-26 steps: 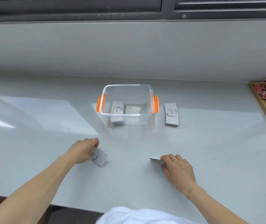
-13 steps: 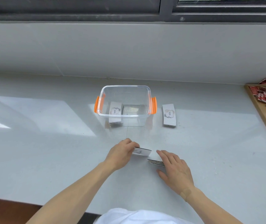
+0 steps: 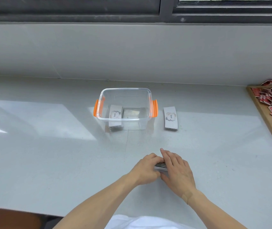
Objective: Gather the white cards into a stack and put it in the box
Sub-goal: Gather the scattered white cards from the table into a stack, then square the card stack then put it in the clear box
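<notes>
My left hand (image 3: 146,169) and my right hand (image 3: 177,171) press together around a small stack of white cards (image 3: 160,165) on the counter, near its front edge; only the stack's dark edge shows between the fingers. A clear plastic box (image 3: 125,91) with orange side handles stands further back, in the middle. Inside it lies a stack of white cards (image 3: 115,115) at the left. Another white card stack (image 3: 170,118) lies on the counter just right of the box.
A wooden tray (image 3: 264,118) with several red packets sits at the far right edge. A grey wall and a dark window frame rise behind the counter. The counter's front edge runs below my forearms.
My left hand carried a single card from the left over to the pile under my right hand. Both hands now close on the pile from either side.
</notes>
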A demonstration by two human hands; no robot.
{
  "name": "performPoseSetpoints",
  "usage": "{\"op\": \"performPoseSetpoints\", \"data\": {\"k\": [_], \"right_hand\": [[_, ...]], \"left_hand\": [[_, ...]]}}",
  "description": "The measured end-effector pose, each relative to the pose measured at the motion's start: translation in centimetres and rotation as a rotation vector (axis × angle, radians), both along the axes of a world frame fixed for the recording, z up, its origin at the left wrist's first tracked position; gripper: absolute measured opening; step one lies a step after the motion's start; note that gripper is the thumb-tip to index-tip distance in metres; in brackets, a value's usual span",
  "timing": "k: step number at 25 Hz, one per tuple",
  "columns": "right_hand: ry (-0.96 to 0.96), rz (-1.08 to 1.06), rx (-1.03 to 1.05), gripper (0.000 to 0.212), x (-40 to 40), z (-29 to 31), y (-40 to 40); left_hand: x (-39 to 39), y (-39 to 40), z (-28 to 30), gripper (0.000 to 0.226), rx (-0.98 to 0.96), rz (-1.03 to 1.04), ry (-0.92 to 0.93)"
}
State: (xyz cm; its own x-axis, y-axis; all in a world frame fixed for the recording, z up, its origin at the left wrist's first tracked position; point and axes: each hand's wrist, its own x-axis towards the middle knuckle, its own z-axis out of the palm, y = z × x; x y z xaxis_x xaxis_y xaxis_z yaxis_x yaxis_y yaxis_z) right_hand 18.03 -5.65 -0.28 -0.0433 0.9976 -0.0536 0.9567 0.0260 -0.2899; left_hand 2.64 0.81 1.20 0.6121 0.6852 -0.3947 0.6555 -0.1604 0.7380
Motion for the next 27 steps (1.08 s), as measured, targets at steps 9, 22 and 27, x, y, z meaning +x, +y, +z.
{"op": "performPoseSetpoints", "data": {"k": [9, 22, 27], "right_hand": [[0.131, -0.035, -0.045, 0.050, 0.9, 0.5, 0.1], [0.701, -0.560, -0.342, 0.022, 3.8, 2.3, 4.6], [1.188, -0.811, -0.290, 0.027, 4.1, 2.7, 7.4]], "left_hand": [[1.0, 0.0, -0.5, 0.035, 0.239, -0.096, 0.154], [2.1, 3.6, -1.1, 0.053, -0.258, 0.482, -0.013], [4.4, 5.5, -0.1, 0.030, -0.593, 0.576, -0.268]]}}
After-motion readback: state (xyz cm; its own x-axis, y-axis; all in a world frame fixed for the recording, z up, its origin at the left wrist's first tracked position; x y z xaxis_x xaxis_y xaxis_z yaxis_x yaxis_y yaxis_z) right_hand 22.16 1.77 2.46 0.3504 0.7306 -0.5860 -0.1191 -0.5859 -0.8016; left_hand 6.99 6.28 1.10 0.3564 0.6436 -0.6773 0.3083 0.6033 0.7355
